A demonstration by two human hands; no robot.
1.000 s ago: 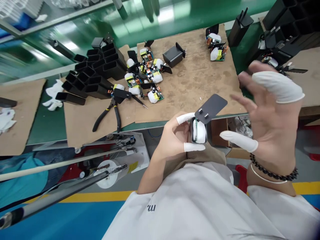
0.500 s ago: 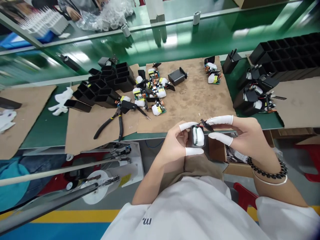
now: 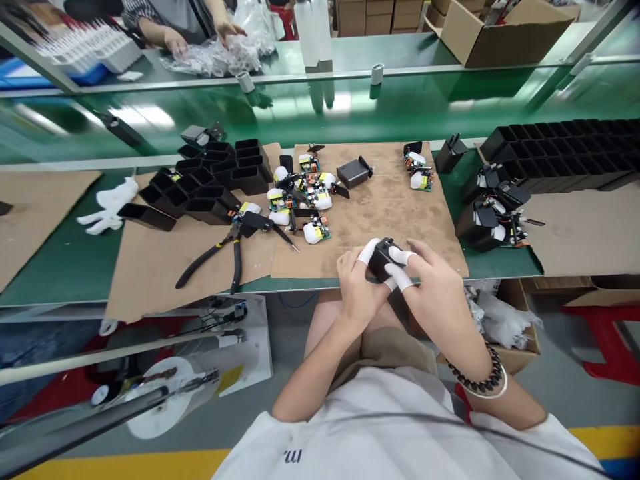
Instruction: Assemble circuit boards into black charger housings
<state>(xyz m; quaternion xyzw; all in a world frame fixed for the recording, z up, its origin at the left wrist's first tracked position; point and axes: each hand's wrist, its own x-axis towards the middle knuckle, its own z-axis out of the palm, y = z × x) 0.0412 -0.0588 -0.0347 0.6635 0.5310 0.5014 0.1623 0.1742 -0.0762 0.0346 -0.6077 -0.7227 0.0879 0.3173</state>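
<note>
Just above the table's front edge, my left hand (image 3: 359, 288) grips the side of a black power adapter (image 3: 380, 259), fingers wrapped round its housing. White finger cots cover the tips. My right hand (image 3: 434, 288) presses its capped thumb and finger onto the adapter's end, where a black end cap now covers the opening. Whether the cap sits fully flush is hidden by the fingers. Beyond my hands, a closed black adapter (image 3: 354, 172) lies on the cardboard sheet (image 3: 385, 213). Left of it is a cluster of circuit boards (image 3: 316, 193) with white and yellow parts.
Pliers (image 3: 235, 250) with black-and-yellow handles lie left, beside stacked black housings (image 3: 215, 170) and a white glove (image 3: 111, 205). Rows of housings (image 3: 560, 150) and part-filled units (image 3: 493, 213) stand right. Across the green table, another person's hands (image 3: 227, 30) handle clear plastic.
My right hand has brought the wired black cap onto the housing's opening, covering the white insides. Both hands have closed in around the adapter, and the view has tilted up.
</note>
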